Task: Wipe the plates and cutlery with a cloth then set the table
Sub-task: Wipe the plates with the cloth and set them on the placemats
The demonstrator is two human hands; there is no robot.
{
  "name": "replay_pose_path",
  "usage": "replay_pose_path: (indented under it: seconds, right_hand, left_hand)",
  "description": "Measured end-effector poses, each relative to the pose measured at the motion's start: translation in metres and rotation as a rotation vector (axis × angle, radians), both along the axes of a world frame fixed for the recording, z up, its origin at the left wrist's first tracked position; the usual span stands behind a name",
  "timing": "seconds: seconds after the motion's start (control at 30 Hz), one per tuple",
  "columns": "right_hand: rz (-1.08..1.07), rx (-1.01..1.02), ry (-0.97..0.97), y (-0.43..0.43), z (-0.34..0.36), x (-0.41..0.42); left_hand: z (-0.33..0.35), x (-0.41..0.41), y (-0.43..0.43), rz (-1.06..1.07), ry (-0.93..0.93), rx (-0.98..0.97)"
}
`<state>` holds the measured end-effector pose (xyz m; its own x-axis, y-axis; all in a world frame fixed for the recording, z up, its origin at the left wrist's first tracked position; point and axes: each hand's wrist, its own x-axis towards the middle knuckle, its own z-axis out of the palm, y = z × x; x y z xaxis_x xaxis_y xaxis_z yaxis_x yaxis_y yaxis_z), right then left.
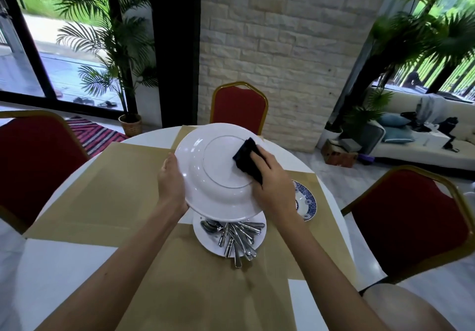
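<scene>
Gripping upturned white plate's (218, 166) nine-o'clock rim with left hand (171, 184); pinching black cloth (248, 159) against its base with right hand (270, 184). Beneath, toward six o'clock on tabletop (64, 266): cutlery (236, 235) heaped in second plate (205, 239).

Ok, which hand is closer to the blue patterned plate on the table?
Right. The right hand, holding a black cloth on the white plate, is just beside the blue plate; the left hand grips the white plate's opposite rim.
</scene>
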<state>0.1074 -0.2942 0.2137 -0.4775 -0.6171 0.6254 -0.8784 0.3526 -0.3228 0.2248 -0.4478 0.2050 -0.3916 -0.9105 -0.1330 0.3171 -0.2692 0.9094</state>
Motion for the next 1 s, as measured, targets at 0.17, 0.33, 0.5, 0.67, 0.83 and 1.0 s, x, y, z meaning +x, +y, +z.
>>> replay_pose_path:
  seconds: [0.17, 0.33, 0.5, 0.67, 0.83, 1.0]
  right_hand:
    - [-0.024, 0.018, 0.003, 0.011, -0.019, 0.001]
    - [-0.127, 0.061, 0.169, -0.002, 0.010, -0.007]
    - [0.049, 0.088, 0.392, -0.009, 0.015, 0.014]
    - [0.227, 0.058, 0.475, 0.018, -0.018, 0.018]
    - [0.061, -0.048, 0.325, 0.037, -0.020, -0.021]
    - [-0.191, -0.339, -0.338, 0.029, 0.019, -0.033]
  left_hand:
    - [-0.006, -0.001, 0.005, -0.009, -0.034, -0.018]
    - [-0.009, -0.009, 0.015, -0.152, -0.052, -0.066]
    - [-0.005, -0.009, 0.015, -0.121, -0.062, -0.116]
    - [-0.005, 0.000, -0.007, -0.063, -0.026, -0.073]
    - [-0.004, -0.001, -0.007, -0.087, -0.036, -0.091]
    - [0.003, -0.009, 0.011, -0.164, -0.022, -0.097]
